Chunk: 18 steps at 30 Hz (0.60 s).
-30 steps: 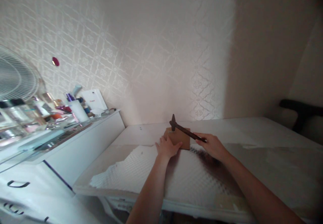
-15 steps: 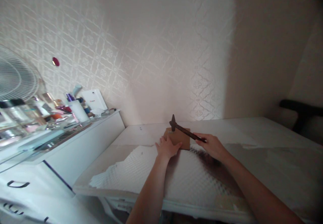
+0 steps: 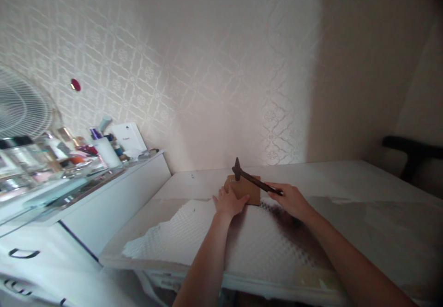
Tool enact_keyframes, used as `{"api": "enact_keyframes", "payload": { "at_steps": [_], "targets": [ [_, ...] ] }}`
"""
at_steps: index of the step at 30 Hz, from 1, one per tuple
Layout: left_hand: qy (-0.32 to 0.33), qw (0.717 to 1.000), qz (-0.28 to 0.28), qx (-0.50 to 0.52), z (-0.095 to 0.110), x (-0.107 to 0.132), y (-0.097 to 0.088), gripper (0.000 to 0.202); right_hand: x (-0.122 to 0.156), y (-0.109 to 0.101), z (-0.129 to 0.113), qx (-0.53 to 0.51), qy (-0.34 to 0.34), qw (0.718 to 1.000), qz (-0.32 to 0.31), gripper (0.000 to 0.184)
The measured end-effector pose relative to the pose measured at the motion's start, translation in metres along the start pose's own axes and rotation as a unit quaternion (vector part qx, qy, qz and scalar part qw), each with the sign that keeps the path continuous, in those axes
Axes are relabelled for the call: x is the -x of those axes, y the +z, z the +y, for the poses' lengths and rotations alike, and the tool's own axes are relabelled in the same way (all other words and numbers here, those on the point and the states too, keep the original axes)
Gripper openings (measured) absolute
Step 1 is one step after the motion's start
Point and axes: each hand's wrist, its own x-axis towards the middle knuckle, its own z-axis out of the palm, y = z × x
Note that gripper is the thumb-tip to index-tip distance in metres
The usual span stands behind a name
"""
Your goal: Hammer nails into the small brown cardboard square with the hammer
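A flat brown board (image 3: 252,191) lies on the table, its near edge meeting a sheet of white textured padding (image 3: 187,233). My left hand (image 3: 230,202) rests on the board's left and near part, fingers spread. In my right hand (image 3: 288,197) is a hammer (image 3: 258,182), fingers wrapped around the end of its dark handle. The hammer's head is over the far left part of the board, beside a small light-coloured piece at the board's far edge. Whether the head touches the board I cannot tell.
A white table (image 3: 328,178) stands against the patterned wall. To the left, a white drawer cabinet (image 3: 114,205) carries several bottles and jars, among them a white bottle (image 3: 108,152) with a purple top. Behind them stands a fan (image 3: 24,104). A black armrest (image 3: 411,148) shows at the right.
Hands, hammer and board keep almost the same places. Only a very slight shift of the whole view shows.
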Motion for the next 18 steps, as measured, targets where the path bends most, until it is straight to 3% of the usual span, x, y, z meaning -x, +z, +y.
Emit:
{"api": "enact_keyframes", "payload": {
  "at_steps": [18],
  "targets": [
    [0.000,1.000,-0.004,0.006,-0.0003,0.0002,0.0000,0.091,0.0008,-0.0008,-0.0028,0.003,-0.001,1.000,0.001,0.041]
  ]
}}
